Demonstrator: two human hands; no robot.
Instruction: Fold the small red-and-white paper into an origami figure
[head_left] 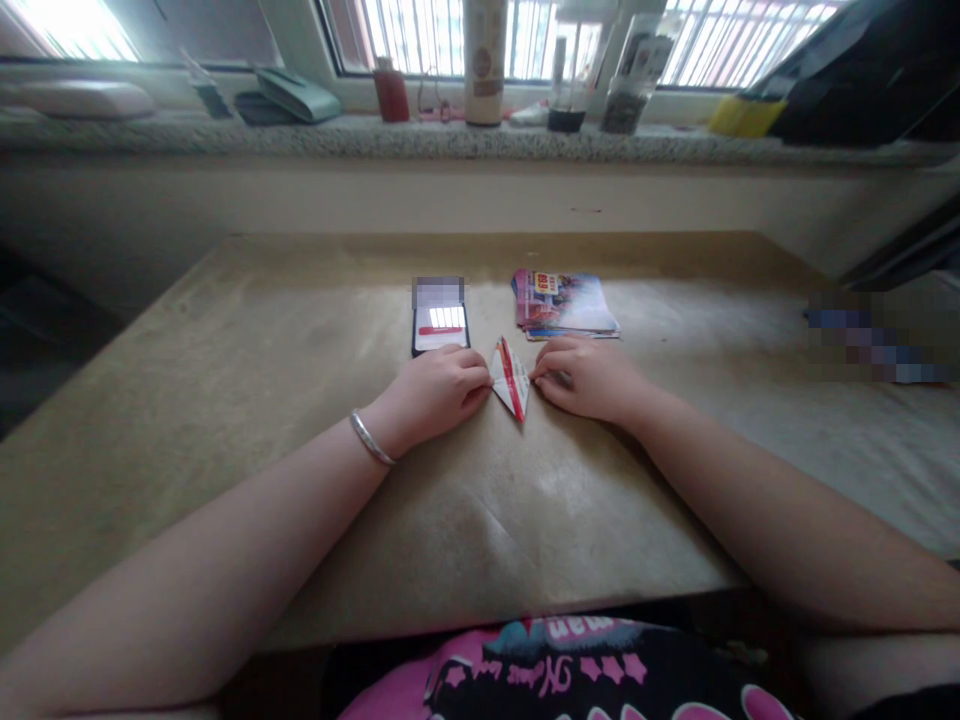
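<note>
A small folded paper diamond (pixel 511 382), white with a red stripe along its length, lies on the table between my two hands. The fingertips of my left hand (pixel 448 386) pinch its left corner; a silver bangle circles that wrist. At the opposite corner, my right hand (pixel 586 378) has thumb and forefinger closed on the paper's edge. Just beyond the left hand, a phone (pixel 440 325) with a lit screen lies face up. Past the right hand rests a stack of colourful printed leaflets (pixel 568 303).
The tan table (pixel 300 300) reaches to a wall under a granite windowsill (pixel 420 140). On the sill stand a red bottle (pixel 391 92), a tall pale cylinder (pixel 484 70), clear containers (pixel 636 75) and a green case (pixel 296 95). A partly blurred patterned item (pixel 862 340) lies far right.
</note>
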